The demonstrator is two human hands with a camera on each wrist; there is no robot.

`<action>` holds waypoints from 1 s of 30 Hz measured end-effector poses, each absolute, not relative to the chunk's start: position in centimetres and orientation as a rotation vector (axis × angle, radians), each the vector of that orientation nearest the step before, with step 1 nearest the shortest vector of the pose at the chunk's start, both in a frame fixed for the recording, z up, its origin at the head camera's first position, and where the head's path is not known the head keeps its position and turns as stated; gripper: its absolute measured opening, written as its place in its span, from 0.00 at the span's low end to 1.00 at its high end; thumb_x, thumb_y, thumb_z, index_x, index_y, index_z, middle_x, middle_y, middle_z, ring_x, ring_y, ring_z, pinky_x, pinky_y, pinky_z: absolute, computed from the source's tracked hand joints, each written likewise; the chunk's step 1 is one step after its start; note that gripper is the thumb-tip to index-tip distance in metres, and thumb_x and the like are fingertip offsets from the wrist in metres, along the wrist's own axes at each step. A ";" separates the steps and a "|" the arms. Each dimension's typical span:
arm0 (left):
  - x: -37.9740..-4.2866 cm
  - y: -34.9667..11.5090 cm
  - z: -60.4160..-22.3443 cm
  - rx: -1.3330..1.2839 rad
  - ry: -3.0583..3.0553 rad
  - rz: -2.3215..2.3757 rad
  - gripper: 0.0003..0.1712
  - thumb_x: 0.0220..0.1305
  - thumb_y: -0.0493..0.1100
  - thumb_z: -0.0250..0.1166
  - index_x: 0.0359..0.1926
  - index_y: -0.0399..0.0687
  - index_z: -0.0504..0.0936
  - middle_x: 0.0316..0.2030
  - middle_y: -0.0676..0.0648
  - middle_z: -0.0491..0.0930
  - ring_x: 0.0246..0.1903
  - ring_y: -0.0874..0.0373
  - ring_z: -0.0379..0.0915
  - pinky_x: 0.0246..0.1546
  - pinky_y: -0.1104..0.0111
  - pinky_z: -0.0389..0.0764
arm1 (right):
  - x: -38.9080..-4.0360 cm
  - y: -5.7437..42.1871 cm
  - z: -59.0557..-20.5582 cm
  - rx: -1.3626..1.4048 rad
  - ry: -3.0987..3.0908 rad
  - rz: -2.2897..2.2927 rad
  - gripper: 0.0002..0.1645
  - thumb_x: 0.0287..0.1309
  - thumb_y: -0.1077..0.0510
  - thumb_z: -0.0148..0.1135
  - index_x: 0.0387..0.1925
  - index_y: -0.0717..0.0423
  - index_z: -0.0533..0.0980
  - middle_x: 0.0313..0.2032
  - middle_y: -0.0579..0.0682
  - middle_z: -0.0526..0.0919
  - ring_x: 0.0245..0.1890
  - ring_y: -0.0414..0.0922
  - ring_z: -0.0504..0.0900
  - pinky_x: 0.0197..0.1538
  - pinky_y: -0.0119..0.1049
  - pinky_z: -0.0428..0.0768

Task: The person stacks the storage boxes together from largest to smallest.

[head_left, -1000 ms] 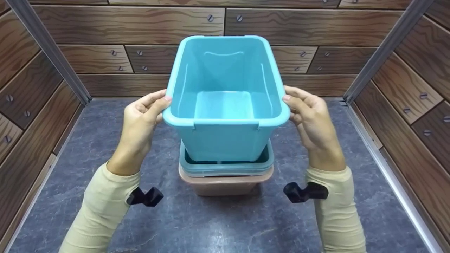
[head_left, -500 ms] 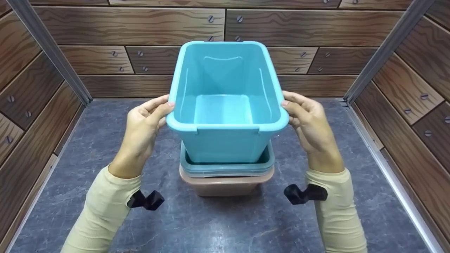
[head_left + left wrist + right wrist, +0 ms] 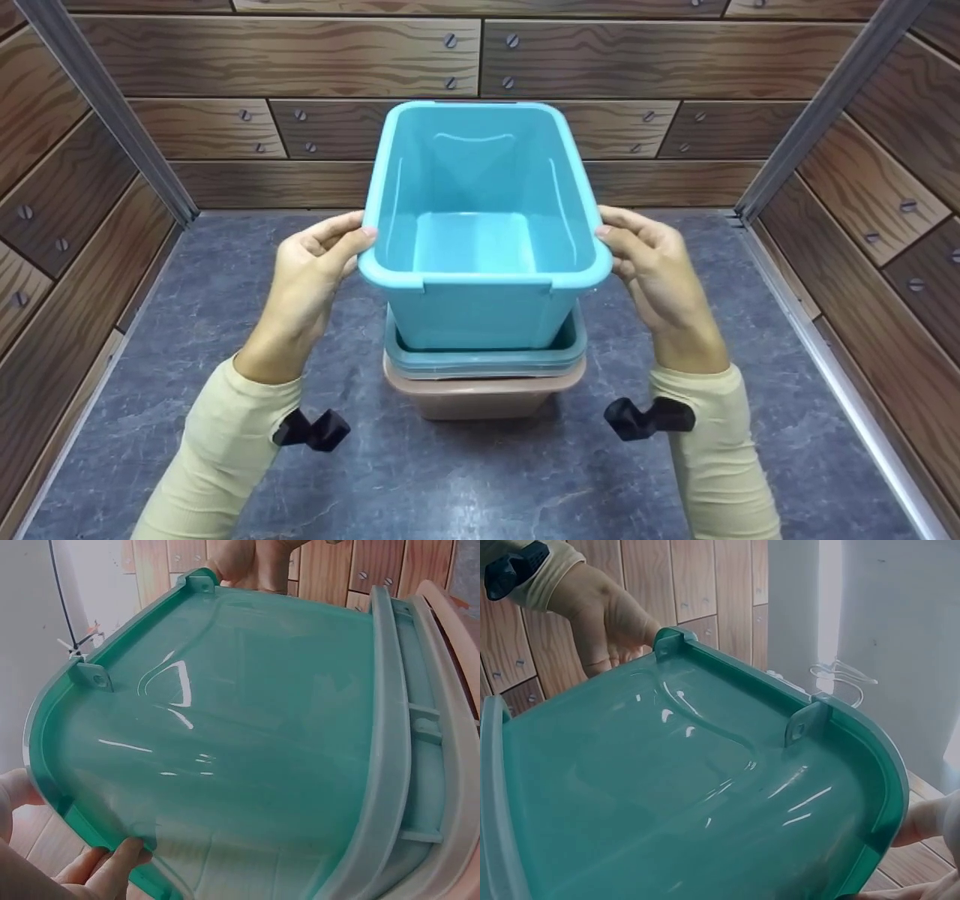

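A turquoise plastic storage bin (image 3: 480,307) hangs upright over a stack, its base inside the mouth of a darker blue bin (image 3: 486,361). Underneath is a pinkish-brown bin (image 3: 484,405) standing on the floor. My left hand (image 3: 307,281) pinches the turquoise bin's left rim, thumb on top and fingers below. On the opposite side my right hand (image 3: 656,274) pinches the right rim the same way. Looking from the left wrist, the bin's side wall (image 3: 255,712) reaches down to the rims of the stacked bins. The turquoise bin has nothing inside.
Grey marbled flooring (image 3: 480,480) surrounds the stack. Wood-pattern panels (image 3: 285,56) close off the back and both sides, with metal rails (image 3: 832,409) along the edges. A black wrist mount (image 3: 311,430) sticks out from each sleeve.
Both hands have lowered the turquoise bin a little, so it sits deeper in the blue bin. The lower bins have stayed in place.
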State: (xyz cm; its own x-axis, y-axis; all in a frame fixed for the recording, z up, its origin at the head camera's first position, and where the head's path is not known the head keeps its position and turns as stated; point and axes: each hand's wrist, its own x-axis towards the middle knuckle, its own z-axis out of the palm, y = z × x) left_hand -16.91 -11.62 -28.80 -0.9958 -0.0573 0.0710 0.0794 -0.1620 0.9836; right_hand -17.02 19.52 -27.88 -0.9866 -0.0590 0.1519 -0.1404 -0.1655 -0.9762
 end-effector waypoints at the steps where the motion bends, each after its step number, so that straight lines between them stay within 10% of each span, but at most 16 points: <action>1: -16.9 -11.6 -28.8 -0.028 -1.978 -2.327 0.22 0.62 0.34 0.59 0.56 0.26 0.73 0.36 0.53 0.82 0.38 0.66 0.81 0.47 0.74 0.83 | -17.0 19.5 -27.9 0.231 -1.999 2.341 0.22 0.63 0.69 0.49 0.58 0.77 0.68 0.35 0.45 0.86 0.31 0.36 0.84 0.37 0.25 0.83; 30: -16.8 -11.6 -29.9 -0.002 -2.045 -2.294 0.20 0.60 0.32 0.61 0.53 0.27 0.75 0.32 0.55 0.82 0.35 0.68 0.78 0.42 0.77 0.82 | -17.1 19.9 -29.1 0.195 -2.066 2.299 0.24 0.63 0.70 0.50 0.59 0.80 0.65 0.39 0.46 0.87 0.36 0.38 0.87 0.44 0.27 0.85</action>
